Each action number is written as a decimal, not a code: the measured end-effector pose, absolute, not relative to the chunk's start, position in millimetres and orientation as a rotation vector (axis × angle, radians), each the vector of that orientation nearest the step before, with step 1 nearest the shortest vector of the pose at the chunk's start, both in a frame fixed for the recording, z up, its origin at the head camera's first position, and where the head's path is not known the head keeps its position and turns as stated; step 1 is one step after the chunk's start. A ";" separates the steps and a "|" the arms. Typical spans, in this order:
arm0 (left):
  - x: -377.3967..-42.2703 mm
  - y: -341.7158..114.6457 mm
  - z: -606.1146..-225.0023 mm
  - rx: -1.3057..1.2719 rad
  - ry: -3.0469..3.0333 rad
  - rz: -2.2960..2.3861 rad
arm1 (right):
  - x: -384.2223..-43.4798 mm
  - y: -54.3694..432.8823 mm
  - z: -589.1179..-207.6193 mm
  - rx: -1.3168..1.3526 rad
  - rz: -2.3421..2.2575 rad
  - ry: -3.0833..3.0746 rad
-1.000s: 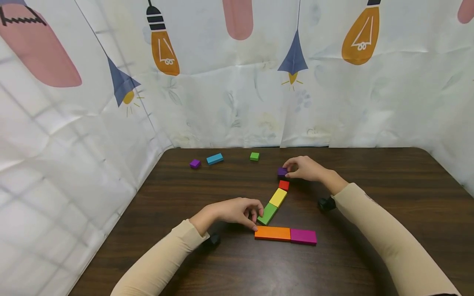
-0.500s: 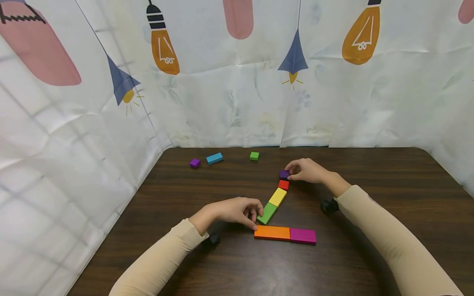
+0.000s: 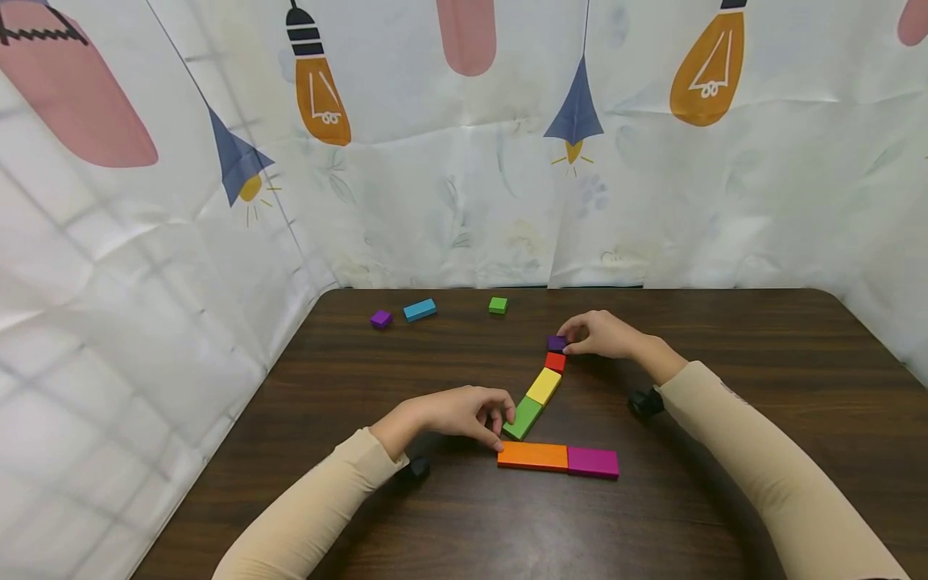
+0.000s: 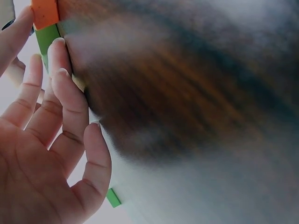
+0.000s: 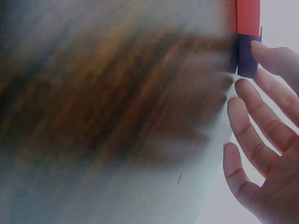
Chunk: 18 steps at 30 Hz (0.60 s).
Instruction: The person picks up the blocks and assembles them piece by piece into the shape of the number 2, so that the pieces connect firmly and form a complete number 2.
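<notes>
My right hand (image 3: 602, 333) pinches a small dark purple block (image 3: 556, 343) between thumb and fingers, right at the far side of a red block (image 3: 555, 362). In the right wrist view the purple block (image 5: 247, 56) sits end to end with the red one. A yellow block (image 3: 544, 387) and a green block (image 3: 524, 418) continue the slanting row toward me. Beside that row's near end, my left hand (image 3: 464, 411) has its thumb at the left end of an orange block (image 3: 532, 456) and a fingertip at the green block. A magenta block (image 3: 593, 462) adjoins the orange one.
Toward the back of the dark wooden table (image 3: 348, 515) lie a purple block (image 3: 381, 319), a blue block (image 3: 420, 310) and a small green block (image 3: 498, 305). A printed white curtain (image 3: 449, 217) hangs behind the table and along its left side.
My right hand has brought the dark purple block slightly right and nearer, up against the red block; it has stayed nearly still this last half second. My left hand has not moved.
</notes>
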State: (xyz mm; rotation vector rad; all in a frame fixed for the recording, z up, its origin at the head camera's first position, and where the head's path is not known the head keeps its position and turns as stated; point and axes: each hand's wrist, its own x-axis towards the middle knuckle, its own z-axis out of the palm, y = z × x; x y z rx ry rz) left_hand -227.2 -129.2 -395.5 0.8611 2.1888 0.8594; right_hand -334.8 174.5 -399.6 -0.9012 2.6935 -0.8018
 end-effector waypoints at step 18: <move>-227.2 -129.2 -396.2 0.849 2.186 0.867 | -334.6 174.2 -398.3 -0.877 -0.807 2.664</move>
